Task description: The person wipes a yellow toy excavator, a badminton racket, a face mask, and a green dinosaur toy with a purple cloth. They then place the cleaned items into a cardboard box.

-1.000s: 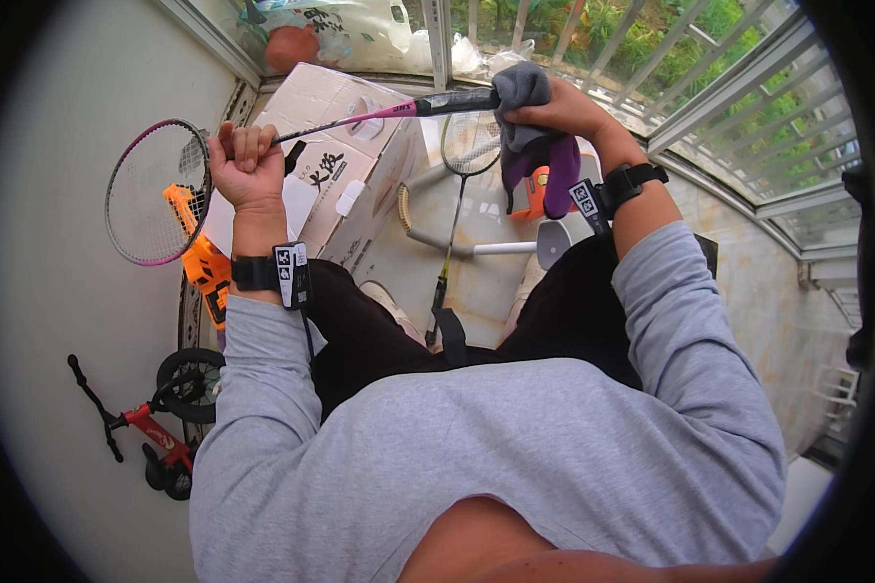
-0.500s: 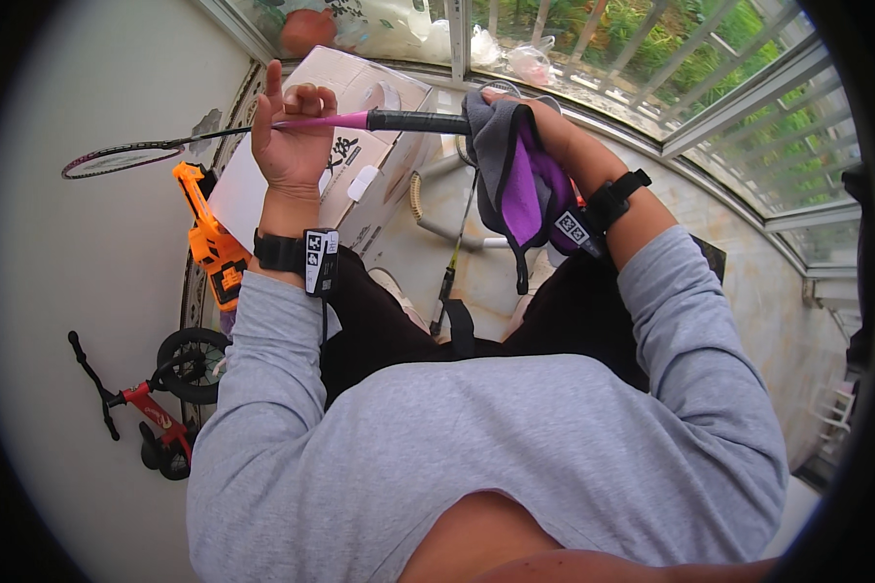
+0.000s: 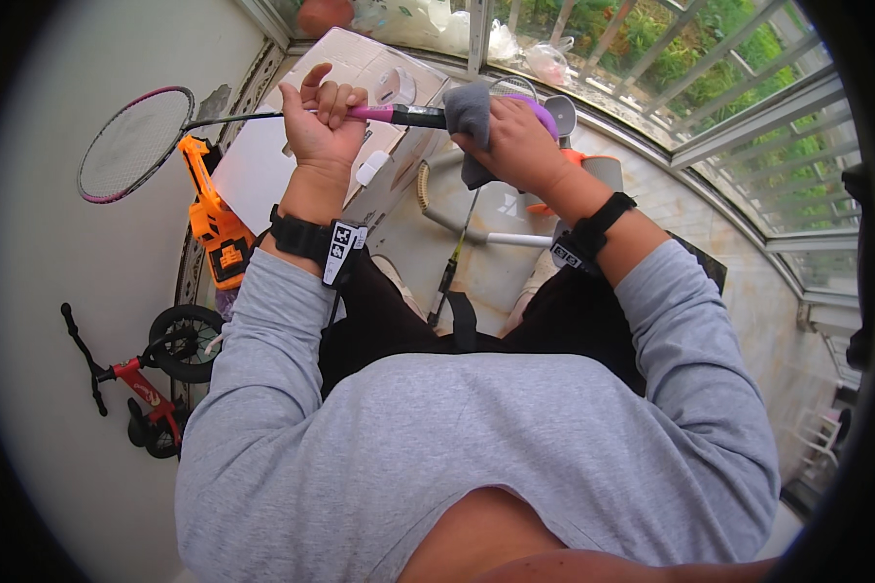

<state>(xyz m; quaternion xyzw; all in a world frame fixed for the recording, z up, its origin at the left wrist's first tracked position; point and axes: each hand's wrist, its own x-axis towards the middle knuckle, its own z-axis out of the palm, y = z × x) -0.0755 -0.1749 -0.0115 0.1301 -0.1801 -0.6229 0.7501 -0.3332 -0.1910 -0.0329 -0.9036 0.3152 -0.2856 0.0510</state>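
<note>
A badminton racket [image 3: 372, 114] lies crosswise in front of me, its strung head at the left and its black handle toward the right. My left hand [image 3: 326, 121] is closed round the pink part near the shaft, with the index finger raised. My right hand [image 3: 517, 146] presses a grey and purple cloth [image 3: 468, 109] round the butt end of the handle, which the cloth hides. A second racket [image 3: 447, 275] stands slanted between my legs, its dark grip low and its upper part behind the cloth and my right hand.
A large white carton [image 3: 262, 165] stands ahead on the left, beside an orange toy truck [image 3: 216, 233]. A red balance bike [image 3: 144, 384] is by the left wall. Right of the carton, a bent tube with a white section [image 3: 515, 239] lies on the tiles. Barred windows [image 3: 651, 68] line the right.
The racket's face has turned more toward me and its head reaches higher. My right hand has bunched the hanging cloth round the handle end. My left hand's fingers have curled closer round the racket.
</note>
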